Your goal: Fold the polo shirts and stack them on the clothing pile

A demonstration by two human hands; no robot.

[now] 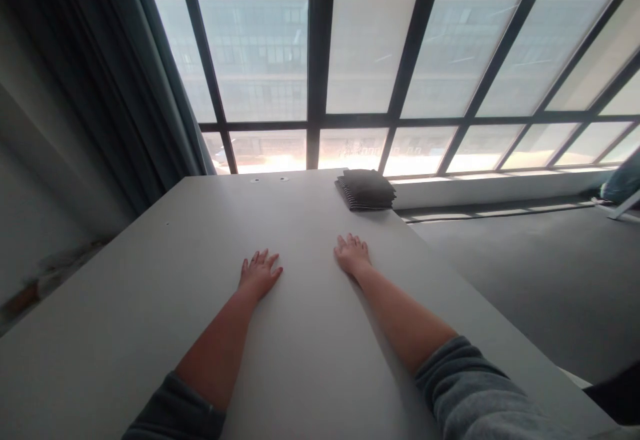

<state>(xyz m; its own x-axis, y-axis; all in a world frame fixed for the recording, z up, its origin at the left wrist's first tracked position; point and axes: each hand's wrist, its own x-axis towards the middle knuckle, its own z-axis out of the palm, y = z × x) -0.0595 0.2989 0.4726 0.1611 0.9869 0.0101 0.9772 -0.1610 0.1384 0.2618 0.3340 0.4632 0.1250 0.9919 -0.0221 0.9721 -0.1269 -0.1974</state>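
1. Left hand [260,275]: grip unclosed, fingers spread on the white worktop [300,340]
2. Right hand [353,255]: grip likewise unclosed, fingers spread
3. Dark stack of thin pieces [369,190] (material unclear): at the worktop's far right corner, beyond the right hand

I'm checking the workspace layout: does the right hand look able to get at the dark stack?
Probably yes. The right hand lies open on the white table, just short of the dark stack, and nothing visible stands between them.
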